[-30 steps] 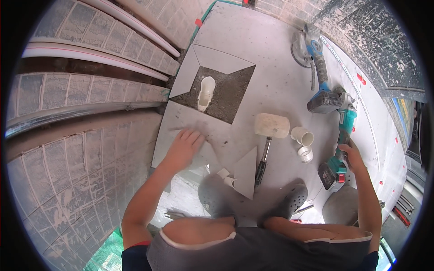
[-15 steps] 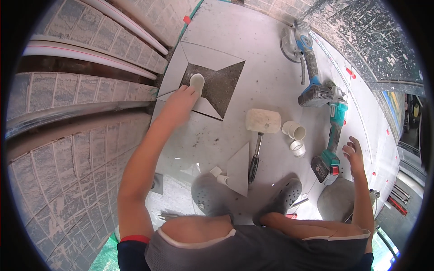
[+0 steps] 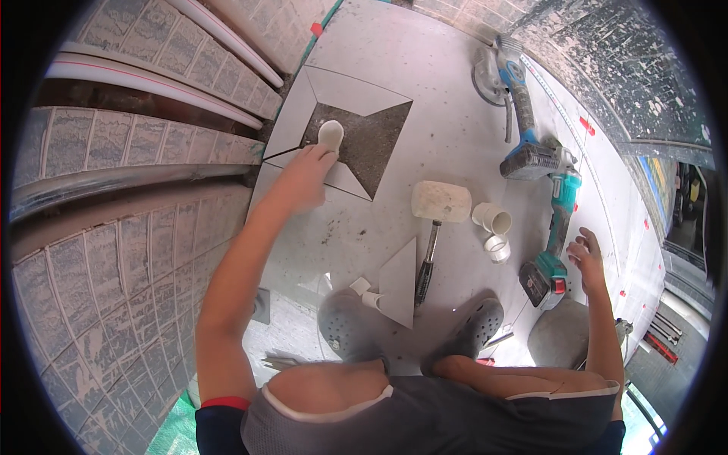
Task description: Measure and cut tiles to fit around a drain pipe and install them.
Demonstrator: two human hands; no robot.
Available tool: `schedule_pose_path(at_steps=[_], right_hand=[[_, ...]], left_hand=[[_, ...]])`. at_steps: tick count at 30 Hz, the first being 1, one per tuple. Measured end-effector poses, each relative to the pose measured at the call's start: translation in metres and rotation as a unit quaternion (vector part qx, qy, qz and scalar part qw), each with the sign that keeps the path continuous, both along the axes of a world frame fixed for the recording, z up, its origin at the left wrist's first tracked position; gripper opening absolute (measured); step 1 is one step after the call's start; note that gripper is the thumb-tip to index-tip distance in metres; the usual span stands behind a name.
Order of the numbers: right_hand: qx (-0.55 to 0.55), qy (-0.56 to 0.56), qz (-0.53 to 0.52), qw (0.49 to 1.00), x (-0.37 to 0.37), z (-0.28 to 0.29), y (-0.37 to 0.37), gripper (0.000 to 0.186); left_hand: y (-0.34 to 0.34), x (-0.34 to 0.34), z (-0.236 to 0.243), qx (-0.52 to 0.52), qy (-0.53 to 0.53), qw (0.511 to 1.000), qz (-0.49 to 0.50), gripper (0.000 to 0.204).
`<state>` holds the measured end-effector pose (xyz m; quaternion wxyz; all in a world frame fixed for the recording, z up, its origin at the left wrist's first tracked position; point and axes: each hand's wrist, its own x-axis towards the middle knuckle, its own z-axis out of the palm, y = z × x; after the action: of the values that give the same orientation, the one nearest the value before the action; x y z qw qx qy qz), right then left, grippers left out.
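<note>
My left hand has curled fingers on a cut pale tile piece at the lower side of a square recess with grey bedding. Beside its fingertips, inside the recess, stands a white pipe fitting; the fingertips partly hide its lower part. Other cut pieces frame the recess. My right hand is open, fingers apart and loosely bent, just right of a teal cordless grinder. A white-headed mallet, two white pipe pieces and a triangular tile offcut lie between my hands.
A blue grinder lies at the upper right beside a long measuring strip. Pipes run along the tiled wall at left. My grey clogs stand below, near a grey rounded object and loose tools at the right.
My left hand has moved up to the recess, where a tile piece now lies along its lower side. My right hand has let go of the teal grinder. The view has shifted slightly.
</note>
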<state>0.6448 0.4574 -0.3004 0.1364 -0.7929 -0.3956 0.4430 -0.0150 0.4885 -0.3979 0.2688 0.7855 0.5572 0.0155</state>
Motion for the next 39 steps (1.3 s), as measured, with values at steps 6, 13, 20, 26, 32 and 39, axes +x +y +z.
schedule_pose_path(at_steps=[6, 13, 20, 26, 32, 39], right_hand=[[0.174, -0.114, 0.041, 0.977, 0.005, 0.002, 0.019, 0.047], [-0.084, 0.114, 0.214, 0.967, -0.158, 0.038, 0.028, 0.028], [-0.262, 0.083, 0.371, 0.887, -0.267, -0.027, -0.006, 0.057], [-0.297, 0.156, 0.203, 0.92, -0.321, -0.087, -0.004, 0.051], [-0.322, 0.221, 0.145, 0.909, -0.342, -0.076, 0.003, 0.028], [-0.119, 0.274, 0.215, 0.93, -0.404, 0.027, 0.051, 0.017]], left_hand=[[-0.022, -0.002, -0.039, 0.149, -0.122, 0.979, 0.059, 0.056], [-0.025, -0.014, -0.05, 0.181, -0.137, 0.971, 0.069, 0.051], [-0.041, -0.014, -0.053, 0.188, -0.133, 0.971, 0.07, 0.05], [-0.057, -0.04, -0.054, 0.276, -0.125, 0.933, 0.196, 0.047], [-0.066, -0.063, -0.068, 0.245, -0.043, 0.956, 0.154, 0.042], [-0.08, -0.084, -0.08, 0.251, -0.088, 0.953, 0.145, 0.039]])
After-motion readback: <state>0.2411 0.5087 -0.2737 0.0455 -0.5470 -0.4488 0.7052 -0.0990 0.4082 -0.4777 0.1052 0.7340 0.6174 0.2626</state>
